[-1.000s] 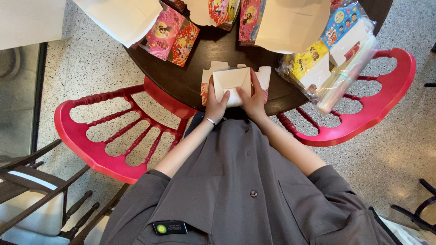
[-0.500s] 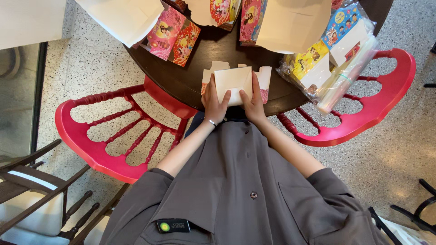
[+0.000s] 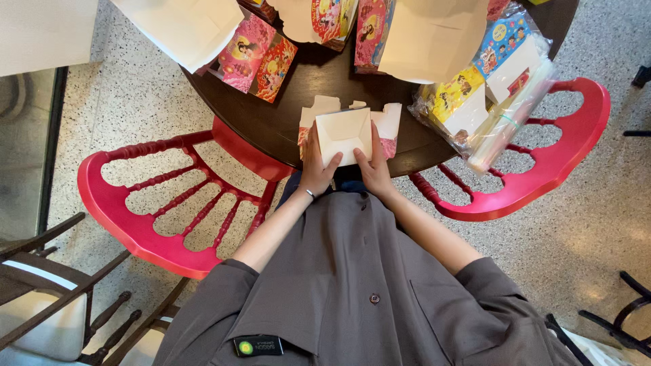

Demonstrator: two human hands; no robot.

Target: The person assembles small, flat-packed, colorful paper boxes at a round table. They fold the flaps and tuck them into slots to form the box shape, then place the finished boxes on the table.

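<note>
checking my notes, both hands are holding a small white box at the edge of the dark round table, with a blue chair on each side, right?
Not quite: the chairs are red, not blue, as the head view shows. The rest holds: left hand and right hand hold the white box at the table edge.

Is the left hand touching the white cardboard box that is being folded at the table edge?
Touching. The head view shows the left hand with its fingers laid flat against the left side of the white box, with no gap; the right hand presses the other side.
</note>
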